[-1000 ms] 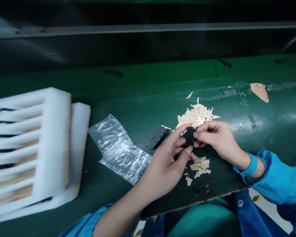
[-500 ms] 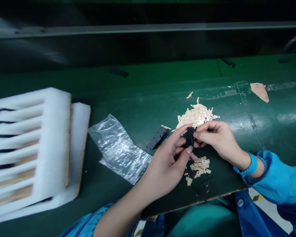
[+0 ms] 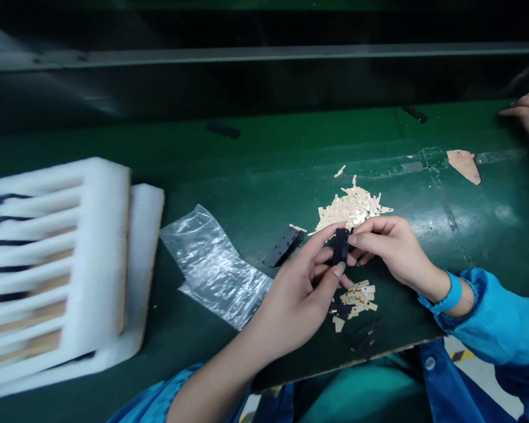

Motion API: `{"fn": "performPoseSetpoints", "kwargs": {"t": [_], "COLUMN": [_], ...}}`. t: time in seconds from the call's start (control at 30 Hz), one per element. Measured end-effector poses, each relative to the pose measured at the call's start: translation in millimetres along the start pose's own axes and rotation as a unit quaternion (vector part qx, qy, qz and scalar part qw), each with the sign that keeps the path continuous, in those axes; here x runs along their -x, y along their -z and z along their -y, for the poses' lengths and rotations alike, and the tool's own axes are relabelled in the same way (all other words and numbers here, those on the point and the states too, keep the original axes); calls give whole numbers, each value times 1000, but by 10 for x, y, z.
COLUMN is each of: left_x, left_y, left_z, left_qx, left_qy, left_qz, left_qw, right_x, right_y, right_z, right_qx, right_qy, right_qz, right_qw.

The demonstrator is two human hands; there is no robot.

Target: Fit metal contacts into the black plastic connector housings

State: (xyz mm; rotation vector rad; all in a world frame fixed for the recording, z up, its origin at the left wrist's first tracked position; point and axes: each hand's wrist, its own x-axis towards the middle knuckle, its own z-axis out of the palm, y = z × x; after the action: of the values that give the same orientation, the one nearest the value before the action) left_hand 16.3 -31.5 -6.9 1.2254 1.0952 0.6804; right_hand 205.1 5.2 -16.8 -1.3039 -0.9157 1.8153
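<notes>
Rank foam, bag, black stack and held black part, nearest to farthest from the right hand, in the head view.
1. Black part, by the right hand
2. Black stack, left of the part
3. Bag, farther left
4. Foam, far left

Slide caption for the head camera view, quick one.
Left hand holds a black part, right hand at its edge, near heaped pale pieces.

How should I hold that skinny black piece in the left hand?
Probably by its two short ends, from the left. The black piece is long and narrow, so a thumb at the near end and a finger at the far end should steady it, as the left hand does. The right hand is at its right edge.
</notes>
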Motion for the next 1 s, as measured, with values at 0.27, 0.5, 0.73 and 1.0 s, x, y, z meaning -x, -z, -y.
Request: {"fn": "performPoseSetpoints", "kwargs": {"t": [0.27, 0.5, 0.73, 1.0], "left_x": [1, -13, -12, -19], "left_y": [11, 3, 9, 13], "left_z": [10, -6, -41, -44], "left_qx": [22, 51, 47, 48], "left_qy": [3, 12, 14, 24], "left_qz": [0, -3, -1, -4], "left_qw": [1000, 999, 999, 999], "right_x": [-1, 10, 15, 13], "right_y": [7, -1, 0, -5], "right_z": [-15, 25, 3, 8], "right_qx": [9, 13, 20, 22], "right_qy": [3, -3, -1, 3], "right_qz": [1, 3, 2, 0], "right_qw": [1000, 1000, 1000, 1000]}}
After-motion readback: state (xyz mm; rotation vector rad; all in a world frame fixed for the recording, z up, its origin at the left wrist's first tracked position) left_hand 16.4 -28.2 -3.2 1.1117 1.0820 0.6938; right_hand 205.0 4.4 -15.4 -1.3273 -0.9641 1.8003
